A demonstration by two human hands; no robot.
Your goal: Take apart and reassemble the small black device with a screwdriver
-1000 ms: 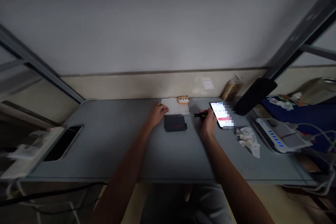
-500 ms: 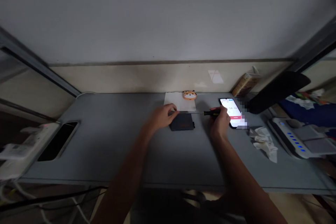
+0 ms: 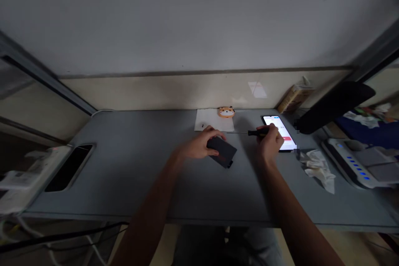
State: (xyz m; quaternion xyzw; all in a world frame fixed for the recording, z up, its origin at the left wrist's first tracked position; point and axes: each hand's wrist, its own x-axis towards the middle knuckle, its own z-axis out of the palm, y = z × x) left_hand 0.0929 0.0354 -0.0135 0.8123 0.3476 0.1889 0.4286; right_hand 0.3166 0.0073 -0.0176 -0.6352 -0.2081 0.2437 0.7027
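My left hand (image 3: 201, 144) has its thumb and fingers closed on one end of a flat dark box-shaped device (image 3: 223, 152), which sits turned at an angle over the desk. In my right hand (image 3: 270, 142) is a screwdriver (image 3: 258, 132) with a black and yellow handle; its thin shaft points left, toward the far side of the device. Just behind the device lies a white paper (image 3: 213, 119) with a few tiny dark pieces, likely screws, on its left part. An orange animal-face item (image 3: 226, 112) rests on the paper's back right corner.
A lit phone (image 3: 282, 135) lies beside my right hand, with crumpled tissue (image 3: 319, 170) nearer me. On the right are a power strip (image 3: 355, 164), a black upright object (image 3: 338, 106) and a carton (image 3: 294, 97). A dark phone (image 3: 70, 167) lies on the desk's left side.
My left hand has gone from near the screwdriver's tip to the device, which is now turned clockwise and shifted right. The screwdriver has moved slightly right. The tiny dark pieces on the paper are now visible.
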